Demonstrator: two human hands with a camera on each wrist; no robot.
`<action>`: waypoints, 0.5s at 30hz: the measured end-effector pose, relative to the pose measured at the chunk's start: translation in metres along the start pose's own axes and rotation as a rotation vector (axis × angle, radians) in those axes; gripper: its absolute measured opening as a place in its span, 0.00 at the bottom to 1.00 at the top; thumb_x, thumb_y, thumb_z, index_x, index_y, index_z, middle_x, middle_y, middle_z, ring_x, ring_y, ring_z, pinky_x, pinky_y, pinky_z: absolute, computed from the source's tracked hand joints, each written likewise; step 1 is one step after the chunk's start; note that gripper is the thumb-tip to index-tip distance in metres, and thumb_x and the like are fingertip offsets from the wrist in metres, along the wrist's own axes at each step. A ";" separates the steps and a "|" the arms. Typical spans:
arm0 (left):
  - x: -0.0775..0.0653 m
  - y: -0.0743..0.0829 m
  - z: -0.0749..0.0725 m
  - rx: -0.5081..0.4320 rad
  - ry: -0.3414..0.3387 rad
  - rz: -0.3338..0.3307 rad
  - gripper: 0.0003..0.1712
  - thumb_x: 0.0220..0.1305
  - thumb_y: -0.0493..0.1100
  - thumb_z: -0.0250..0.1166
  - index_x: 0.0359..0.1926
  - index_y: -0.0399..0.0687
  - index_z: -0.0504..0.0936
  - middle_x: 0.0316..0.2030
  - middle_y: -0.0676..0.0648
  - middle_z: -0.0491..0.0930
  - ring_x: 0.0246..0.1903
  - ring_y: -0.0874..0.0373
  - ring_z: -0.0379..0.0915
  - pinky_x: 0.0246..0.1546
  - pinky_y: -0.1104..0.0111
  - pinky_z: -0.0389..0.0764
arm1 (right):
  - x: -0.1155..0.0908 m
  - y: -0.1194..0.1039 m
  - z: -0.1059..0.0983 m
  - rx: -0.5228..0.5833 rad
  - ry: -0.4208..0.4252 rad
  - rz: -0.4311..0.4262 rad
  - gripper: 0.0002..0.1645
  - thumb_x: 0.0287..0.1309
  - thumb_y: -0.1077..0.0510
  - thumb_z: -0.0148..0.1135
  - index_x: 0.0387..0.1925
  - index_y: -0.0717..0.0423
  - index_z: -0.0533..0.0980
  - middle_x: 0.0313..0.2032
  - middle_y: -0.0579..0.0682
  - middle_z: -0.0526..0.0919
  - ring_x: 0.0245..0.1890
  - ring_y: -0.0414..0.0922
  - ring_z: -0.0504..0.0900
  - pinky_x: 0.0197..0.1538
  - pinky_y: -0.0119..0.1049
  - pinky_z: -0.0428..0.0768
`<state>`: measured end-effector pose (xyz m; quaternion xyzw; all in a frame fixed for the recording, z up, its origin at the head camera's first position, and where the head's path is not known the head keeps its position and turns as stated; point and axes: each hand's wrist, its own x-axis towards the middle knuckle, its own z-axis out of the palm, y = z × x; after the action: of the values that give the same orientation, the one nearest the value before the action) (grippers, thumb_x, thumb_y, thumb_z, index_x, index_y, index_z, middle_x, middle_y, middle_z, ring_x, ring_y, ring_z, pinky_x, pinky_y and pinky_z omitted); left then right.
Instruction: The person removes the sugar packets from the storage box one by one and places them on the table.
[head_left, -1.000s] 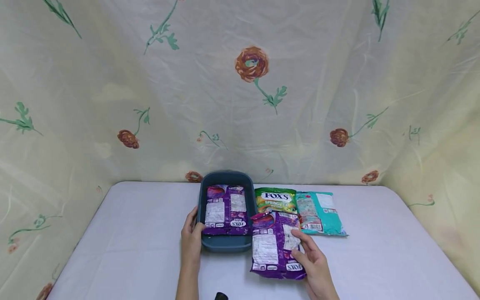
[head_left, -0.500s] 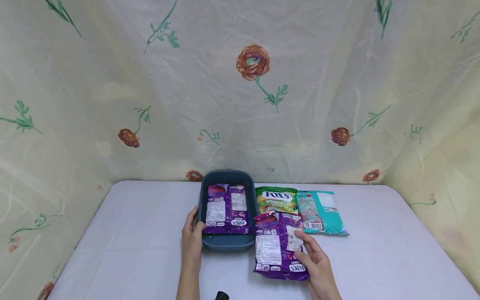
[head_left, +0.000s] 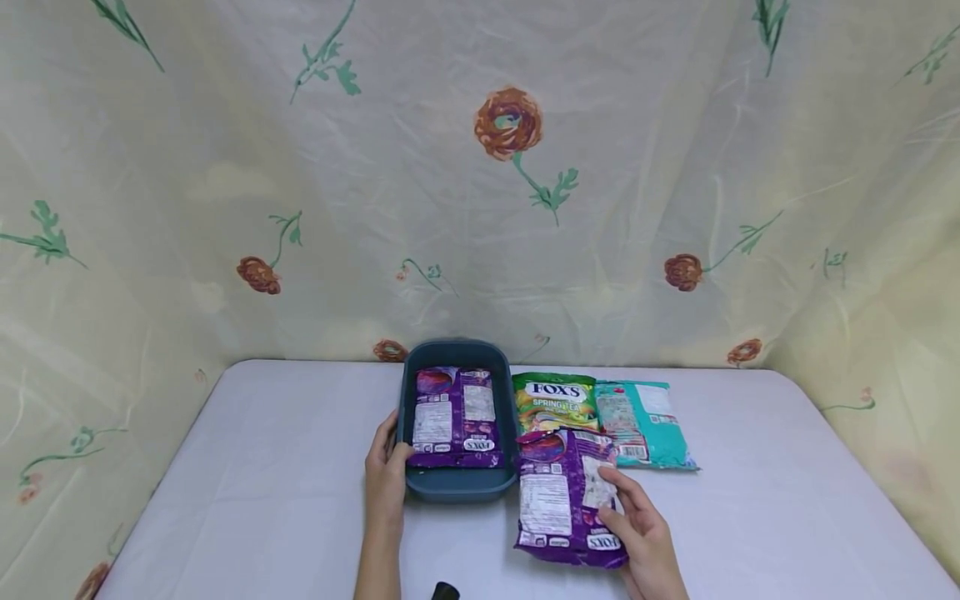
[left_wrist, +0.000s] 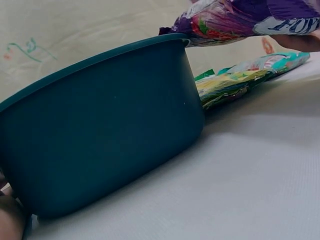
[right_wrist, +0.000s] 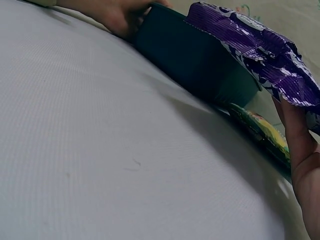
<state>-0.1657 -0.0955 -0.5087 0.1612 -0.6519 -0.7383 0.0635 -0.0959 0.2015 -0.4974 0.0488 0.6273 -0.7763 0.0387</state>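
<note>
In the head view my left hand (head_left: 386, 471) holds the dark teal plastic basin (head_left: 459, 487) by its left side, thumb at the rim. Inside the basin lies a purple Fox's candy bag (head_left: 454, 421), printed back up. My right hand (head_left: 637, 529) grips a second purple candy bag (head_left: 562, 500) by its right edge, thumb on top and fingers underneath. In the right wrist view this held bag (right_wrist: 260, 55) is raised off the table, just right of the basin. It partly covers a green Fox's Spring Tea candy bag (head_left: 555, 402) lying behind it.
A teal candy bag (head_left: 652, 429) lies on the white table (head_left: 285, 475), to the right of the green one. A black object (head_left: 446, 591) shows at the bottom edge of the head view. Flower-printed cloth (head_left: 600, 275) hangs behind the table and at both sides.
My right hand has moved the held purple bag a little to the right and towards me, away from the basin. The left hand keeps its hold on the basin.
</note>
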 end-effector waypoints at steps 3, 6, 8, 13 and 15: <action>0.000 0.000 0.000 -0.008 -0.003 0.001 0.32 0.60 0.35 0.50 0.67 0.55 0.65 0.70 0.48 0.61 0.71 0.52 0.53 0.69 0.54 0.55 | -0.001 0.000 0.000 -0.005 0.020 0.005 0.35 0.61 0.62 0.55 0.68 0.57 0.56 0.61 0.35 0.65 0.54 0.31 0.76 0.52 0.36 0.79; 0.001 0.000 0.000 -0.013 -0.002 -0.002 0.32 0.60 0.36 0.50 0.67 0.55 0.65 0.70 0.49 0.61 0.71 0.53 0.53 0.69 0.54 0.55 | -0.002 0.000 0.000 -0.009 0.028 0.017 0.35 0.61 0.62 0.55 0.68 0.57 0.56 0.60 0.35 0.65 0.54 0.30 0.76 0.52 0.35 0.78; 0.001 -0.001 -0.001 -0.013 -0.001 -0.004 0.32 0.60 0.36 0.50 0.67 0.55 0.65 0.70 0.48 0.61 0.71 0.52 0.53 0.69 0.54 0.55 | -0.002 0.000 0.000 -0.010 0.031 0.021 0.35 0.60 0.63 0.55 0.68 0.58 0.56 0.60 0.36 0.65 0.54 0.29 0.75 0.52 0.35 0.78; 0.002 -0.001 -0.001 -0.009 -0.001 -0.006 0.32 0.60 0.36 0.50 0.67 0.55 0.65 0.70 0.48 0.61 0.71 0.52 0.53 0.69 0.54 0.55 | -0.002 0.000 -0.001 -0.009 0.037 0.025 0.36 0.60 0.63 0.55 0.68 0.58 0.55 0.60 0.35 0.64 0.54 0.28 0.75 0.53 0.34 0.78; 0.002 -0.001 0.000 -0.008 -0.001 -0.005 0.33 0.60 0.36 0.50 0.67 0.55 0.65 0.70 0.48 0.61 0.71 0.51 0.53 0.69 0.54 0.55 | -0.003 0.000 -0.002 -0.008 0.041 0.033 0.36 0.60 0.62 0.55 0.68 0.58 0.55 0.60 0.35 0.63 0.54 0.28 0.75 0.53 0.34 0.78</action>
<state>-0.1673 -0.0963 -0.5102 0.1622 -0.6486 -0.7411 0.0621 -0.0934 0.2032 -0.4972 0.0748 0.6304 -0.7717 0.0387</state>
